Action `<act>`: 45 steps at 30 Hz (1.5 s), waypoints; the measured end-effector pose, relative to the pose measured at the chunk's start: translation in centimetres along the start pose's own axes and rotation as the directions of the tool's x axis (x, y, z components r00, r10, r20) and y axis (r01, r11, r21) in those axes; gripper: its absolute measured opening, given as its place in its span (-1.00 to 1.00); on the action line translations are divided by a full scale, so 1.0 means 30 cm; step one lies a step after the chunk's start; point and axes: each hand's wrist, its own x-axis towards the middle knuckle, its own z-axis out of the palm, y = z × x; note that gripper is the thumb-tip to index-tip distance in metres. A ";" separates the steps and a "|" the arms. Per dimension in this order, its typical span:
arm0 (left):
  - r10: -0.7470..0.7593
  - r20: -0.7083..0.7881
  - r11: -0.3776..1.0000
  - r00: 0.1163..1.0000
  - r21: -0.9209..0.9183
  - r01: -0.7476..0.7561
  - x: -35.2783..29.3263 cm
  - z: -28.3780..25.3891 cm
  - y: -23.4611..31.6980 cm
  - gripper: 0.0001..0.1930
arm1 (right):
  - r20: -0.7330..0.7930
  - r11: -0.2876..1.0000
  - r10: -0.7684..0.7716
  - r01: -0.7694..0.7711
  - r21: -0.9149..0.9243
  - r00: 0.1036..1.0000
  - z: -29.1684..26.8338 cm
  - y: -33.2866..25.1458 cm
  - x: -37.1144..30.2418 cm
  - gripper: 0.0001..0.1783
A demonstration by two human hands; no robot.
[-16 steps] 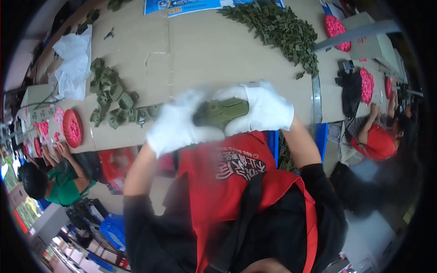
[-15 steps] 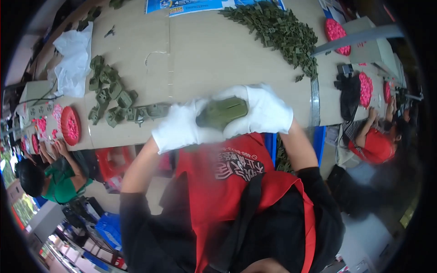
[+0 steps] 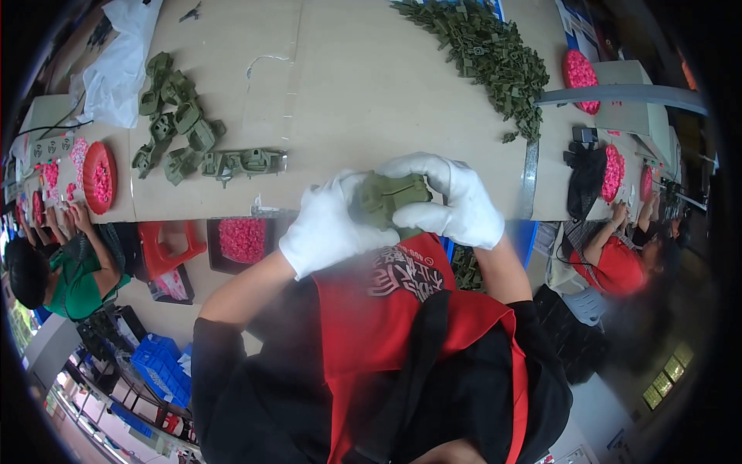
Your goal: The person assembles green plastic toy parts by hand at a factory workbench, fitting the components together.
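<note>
Just past the table's near edge, both white-gloved hands hold an olive-green plastic toy vehicle body in front of my red apron. My left hand grips its left side, fingers wrapped round it. From the right, my right hand curls over the top of the piece, its thumb against the lower right part. The gloves cover both ends. Similar green toy vehicle bodies lie in a loose cluster on the table to the left. Several more stand in a short row nearer to my left hand.
A large heap of small green plastic parts covers the far right of the table. White plastic sheeting lies at the left. A blue crate with green parts stands below the edge. Co-workers sit at both sides beside red trays of pink pieces.
The green vehicle body has been turned in my hands and now shows a different, more angular side. My right fingers have shifted their hold. The view has moved slightly.
</note>
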 end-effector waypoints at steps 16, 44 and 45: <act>-0.046 0.029 0.900 0.999 -0.432 0.054 0.039 0.061 -0.103 -0.54 | -0.170 0.983 0.157 -0.137 0.124 0.973 0.094 0.080 0.000 -0.50; -0.014 0.023 0.980 1.000 -0.196 0.018 -0.044 0.031 -0.179 -0.28 | 0.217 0.972 0.120 -0.069 -0.226 0.969 0.132 0.096 0.034 -0.43; 0.001 0.022 0.983 1.000 -0.186 0.004 -0.043 0.030 -0.187 -0.24 | 0.225 0.978 0.173 -0.140 -0.154 0.959 0.127 0.118 0.031 -0.42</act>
